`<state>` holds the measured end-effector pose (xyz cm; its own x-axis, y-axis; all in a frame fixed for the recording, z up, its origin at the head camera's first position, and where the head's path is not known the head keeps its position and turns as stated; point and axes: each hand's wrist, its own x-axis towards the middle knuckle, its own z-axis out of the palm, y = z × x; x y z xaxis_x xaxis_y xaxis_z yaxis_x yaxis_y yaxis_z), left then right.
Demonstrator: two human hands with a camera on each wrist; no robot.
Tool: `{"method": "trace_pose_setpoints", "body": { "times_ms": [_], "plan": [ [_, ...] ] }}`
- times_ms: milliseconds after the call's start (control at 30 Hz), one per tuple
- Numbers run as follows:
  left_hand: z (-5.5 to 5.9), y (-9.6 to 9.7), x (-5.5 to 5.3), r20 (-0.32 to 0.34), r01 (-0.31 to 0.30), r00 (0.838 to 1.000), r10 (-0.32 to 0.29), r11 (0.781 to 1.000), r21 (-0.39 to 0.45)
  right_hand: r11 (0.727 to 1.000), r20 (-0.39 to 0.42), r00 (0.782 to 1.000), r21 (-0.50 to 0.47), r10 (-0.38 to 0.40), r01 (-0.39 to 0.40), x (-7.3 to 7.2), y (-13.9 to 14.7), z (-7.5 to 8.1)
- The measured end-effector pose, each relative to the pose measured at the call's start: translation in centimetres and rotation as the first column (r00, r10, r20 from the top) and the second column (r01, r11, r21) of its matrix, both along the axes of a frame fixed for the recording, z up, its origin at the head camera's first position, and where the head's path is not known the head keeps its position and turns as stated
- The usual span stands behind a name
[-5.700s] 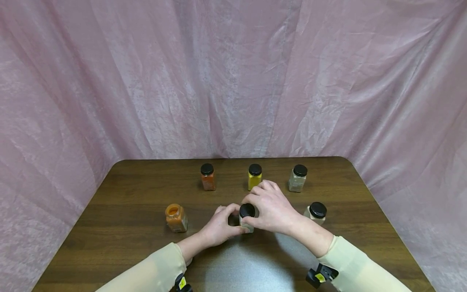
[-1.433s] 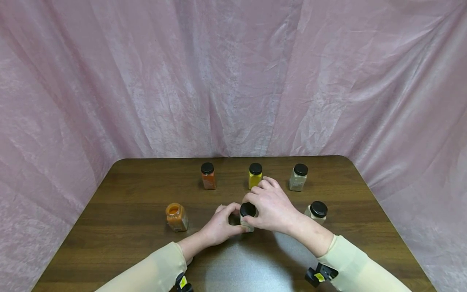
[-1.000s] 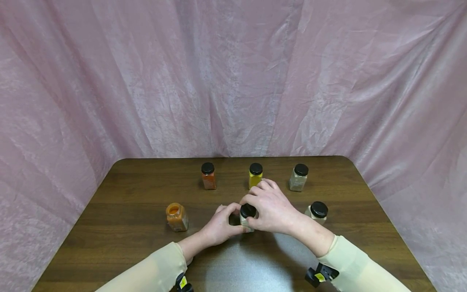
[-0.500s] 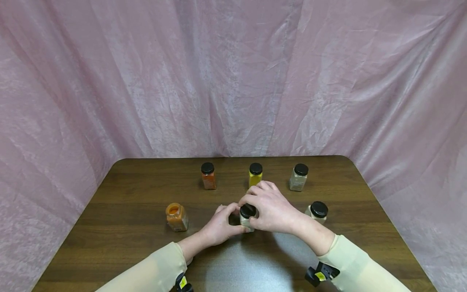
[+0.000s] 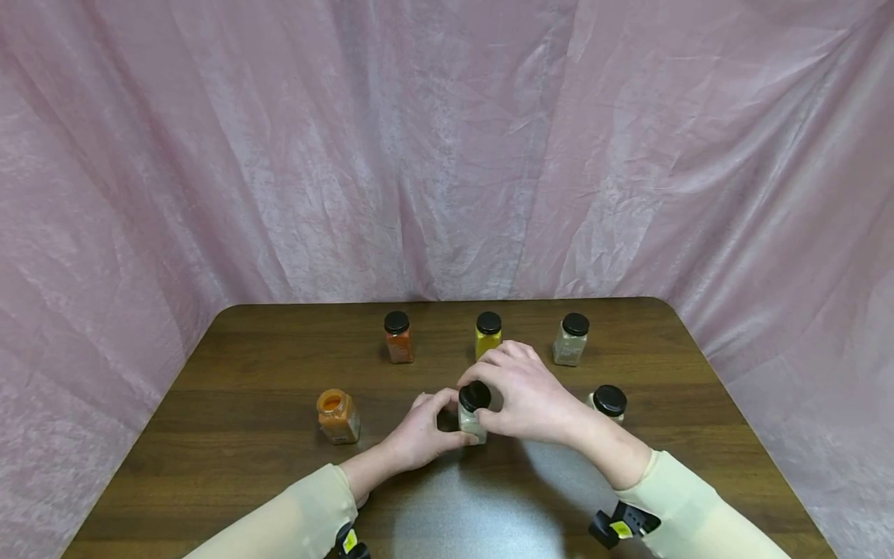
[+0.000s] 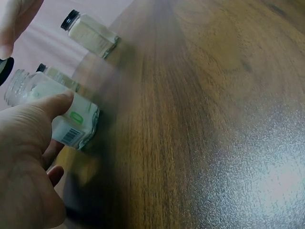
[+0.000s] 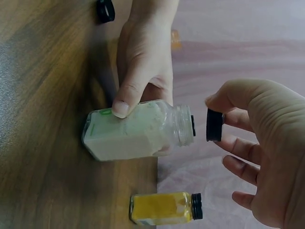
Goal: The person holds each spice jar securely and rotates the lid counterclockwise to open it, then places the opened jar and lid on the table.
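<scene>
My left hand (image 5: 422,436) grips a clear glass spice jar (image 5: 471,428) of whitish powder, standing on the table at the middle. In the left wrist view its thumb lies across the label of the jar (image 6: 78,112). My right hand (image 5: 528,397) pinches a black screw lid (image 7: 214,125) between thumb and fingers. The right wrist view shows a gap between this lid and the bare threaded neck of the jar (image 7: 183,125). To the left stands an orange-brown spice jar (image 5: 338,419) with its mouth uncovered.
Along the back stand lidded jars: a red-orange one (image 5: 399,340), a yellow one (image 5: 487,335) and a pale one (image 5: 570,340). Another black-lidded jar (image 5: 609,402) stands by my right forearm. A loose black lid (image 7: 106,10) lies near my left wrist. Pink cloth (image 5: 447,155) hangs behind.
My right hand has turned the lid and now lifts it slightly up off the jar's neck, the right forearm shifting a little right. My left hand stays round the jar.
</scene>
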<state>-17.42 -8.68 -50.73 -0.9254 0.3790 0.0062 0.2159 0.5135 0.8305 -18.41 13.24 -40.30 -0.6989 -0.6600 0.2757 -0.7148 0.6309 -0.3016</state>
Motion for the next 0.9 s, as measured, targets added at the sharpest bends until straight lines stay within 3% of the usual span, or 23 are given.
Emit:
{"method": "trace_pose_setpoints", "body": {
  "times_ms": [900],
  "plan": [
    [0.5, 0.1, 0.3, 0.051, -0.021, 0.999, 0.019, 0.999, 0.027, 0.979, 0.019, 0.995, -0.177, -0.101, 0.103, 0.6, 2.5, 0.9]
  ]
}}
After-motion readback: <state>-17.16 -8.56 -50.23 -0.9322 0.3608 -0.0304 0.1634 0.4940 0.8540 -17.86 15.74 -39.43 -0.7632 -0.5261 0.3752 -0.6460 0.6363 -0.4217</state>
